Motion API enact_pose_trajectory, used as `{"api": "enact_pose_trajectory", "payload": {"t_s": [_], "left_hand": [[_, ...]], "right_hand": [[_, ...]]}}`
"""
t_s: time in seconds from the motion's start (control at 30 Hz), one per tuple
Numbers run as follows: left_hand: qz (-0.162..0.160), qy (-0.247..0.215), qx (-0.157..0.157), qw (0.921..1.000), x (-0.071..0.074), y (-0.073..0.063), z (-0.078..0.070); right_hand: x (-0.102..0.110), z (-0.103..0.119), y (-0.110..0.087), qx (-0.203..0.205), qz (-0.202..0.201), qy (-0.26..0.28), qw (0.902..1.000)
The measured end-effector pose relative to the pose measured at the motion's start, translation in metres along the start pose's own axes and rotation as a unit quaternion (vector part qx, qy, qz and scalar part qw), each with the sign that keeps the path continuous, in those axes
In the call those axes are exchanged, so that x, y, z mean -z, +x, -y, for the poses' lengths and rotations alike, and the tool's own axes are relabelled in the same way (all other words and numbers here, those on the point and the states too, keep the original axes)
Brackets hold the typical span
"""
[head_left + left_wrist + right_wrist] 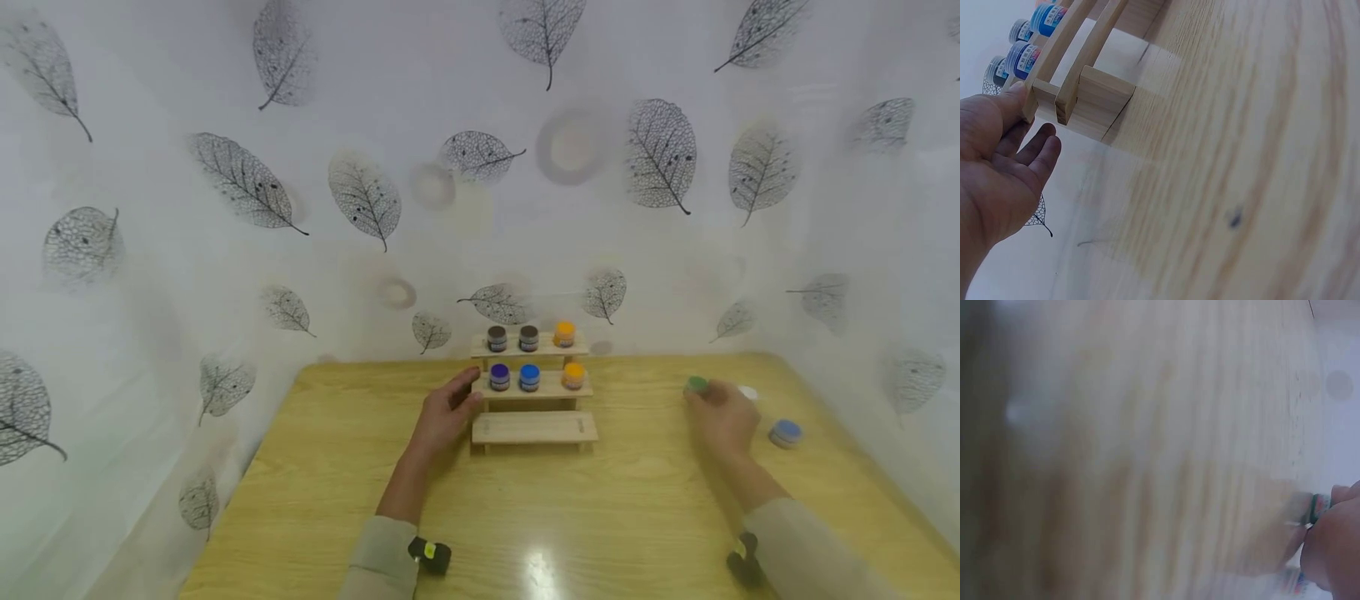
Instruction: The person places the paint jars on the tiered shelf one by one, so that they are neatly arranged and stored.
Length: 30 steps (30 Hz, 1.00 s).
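A three-step wooden rack [535,428] stands on the table, with small paint jars on its upper two steps. My left hand [444,417] grips the left end of the middle step; in the left wrist view the thumb [1015,94] lies at the plank's end near a purple-lidded jar [1022,59], the other fingers below. On the right side of the table my right hand [724,421] holds a green-lidded paint jar [697,384] by its side. In the right wrist view, the green jar [1319,507] is partly hidden by that hand.
Two dark-lidded jars [497,337] and an orange one [564,334] sit on the top step. The middle step holds purple, blue [529,377] and orange [573,375] jars. Beside the right hand are a white lid [747,392] and a blue-lidded jar [785,433]. A leaf-patterned curtain [420,275] surrounds the table.
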State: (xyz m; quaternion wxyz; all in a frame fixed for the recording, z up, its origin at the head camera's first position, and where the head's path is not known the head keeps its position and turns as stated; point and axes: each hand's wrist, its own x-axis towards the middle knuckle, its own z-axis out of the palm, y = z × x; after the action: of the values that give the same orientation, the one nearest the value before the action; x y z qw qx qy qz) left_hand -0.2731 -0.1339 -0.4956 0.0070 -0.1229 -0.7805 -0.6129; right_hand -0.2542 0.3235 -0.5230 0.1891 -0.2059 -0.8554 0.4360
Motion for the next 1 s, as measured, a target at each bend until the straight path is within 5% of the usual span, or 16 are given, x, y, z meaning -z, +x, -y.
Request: {"api": "enact_pose_trajectory", "payload": {"t_s": [0.47,1.0], "left_hand": [[0.001,0.003,-0.001,1.0,0.001,0.0,-0.001],[0.004,0.0,0.011,0.9999,0.002,0.001,0.0]], "right_hand": [[0.0,0.0,0.003,-0.02,0.0,0.021,0.9996],[-0.016,0.026,-0.034,0.146,0.048,0.068,0.9857]]}}
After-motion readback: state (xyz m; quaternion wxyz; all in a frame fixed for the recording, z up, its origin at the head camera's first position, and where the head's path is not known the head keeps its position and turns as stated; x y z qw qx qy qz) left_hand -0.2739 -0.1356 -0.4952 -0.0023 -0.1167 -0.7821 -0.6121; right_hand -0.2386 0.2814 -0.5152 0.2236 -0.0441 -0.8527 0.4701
